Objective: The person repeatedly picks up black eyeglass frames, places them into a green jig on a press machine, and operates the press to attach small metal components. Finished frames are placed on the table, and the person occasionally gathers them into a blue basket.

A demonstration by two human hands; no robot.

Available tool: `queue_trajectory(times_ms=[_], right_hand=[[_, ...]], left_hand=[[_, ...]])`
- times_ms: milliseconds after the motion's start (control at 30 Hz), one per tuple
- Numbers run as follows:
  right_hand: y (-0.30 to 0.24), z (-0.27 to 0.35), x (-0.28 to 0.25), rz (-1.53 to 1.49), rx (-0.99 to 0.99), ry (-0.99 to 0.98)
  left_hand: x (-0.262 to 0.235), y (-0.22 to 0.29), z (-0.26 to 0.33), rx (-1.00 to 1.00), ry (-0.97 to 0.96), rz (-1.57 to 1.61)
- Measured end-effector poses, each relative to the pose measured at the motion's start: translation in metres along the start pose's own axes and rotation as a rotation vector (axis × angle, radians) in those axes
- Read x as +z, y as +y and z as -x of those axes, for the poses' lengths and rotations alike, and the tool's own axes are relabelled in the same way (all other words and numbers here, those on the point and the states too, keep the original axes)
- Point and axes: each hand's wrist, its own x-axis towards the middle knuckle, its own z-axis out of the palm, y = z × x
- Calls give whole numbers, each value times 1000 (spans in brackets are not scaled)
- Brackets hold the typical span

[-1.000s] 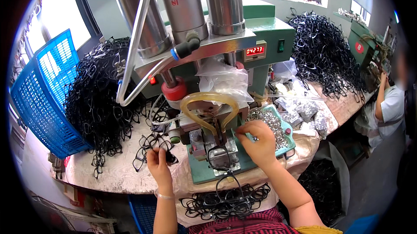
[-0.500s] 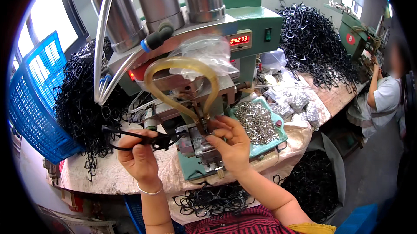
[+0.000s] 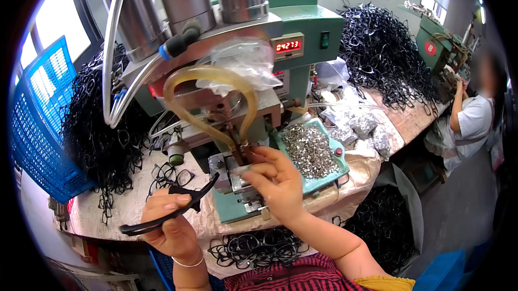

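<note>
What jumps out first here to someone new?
The green press machine at centre, with its amber tube loop hanging over the fixture. Below it, the right hand pinches a small part at the fixture while the left hand holds a black eyeglass frame. Heaps of black frames flank the machine.

1. The green press machine [image 3: 302, 37] fills the middle of the table [image 3: 91, 212]; its yellow hose loop [image 3: 208, 83] hangs over the fixture block [image 3: 237, 175], so entry there is only from the front, under the loop.
2. Right of the machine, the green tray of small metal parts [image 3: 310, 150] and plastic bags [image 3: 361, 123] block the surface.
3. Left of the machine, a heap of black frames [image 3: 97, 129] and a blue basket [image 3: 38, 123] close that side.
4. In front of the machine's left side, a bare strip of table offers room, partly taken by the left hand [image 3: 172, 226] with a black frame [image 3: 167, 212].
5. The right hand [image 3: 272, 180] occupies the fixture's front.
</note>
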Motion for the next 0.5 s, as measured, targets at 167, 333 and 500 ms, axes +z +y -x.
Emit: queue_trajectory(times_ms=[167,333,500], right_hand=[[11,-36,-51,433,-170,228],[25,-36,-129,1563,-344,188],[18,-21,-141,1202,-357,309]], left_hand=[[-8,13,-9,-21,-132,-186],[12,23,-21,-34,-138,-317],[8,-8,-26,-85,-128,-252]])
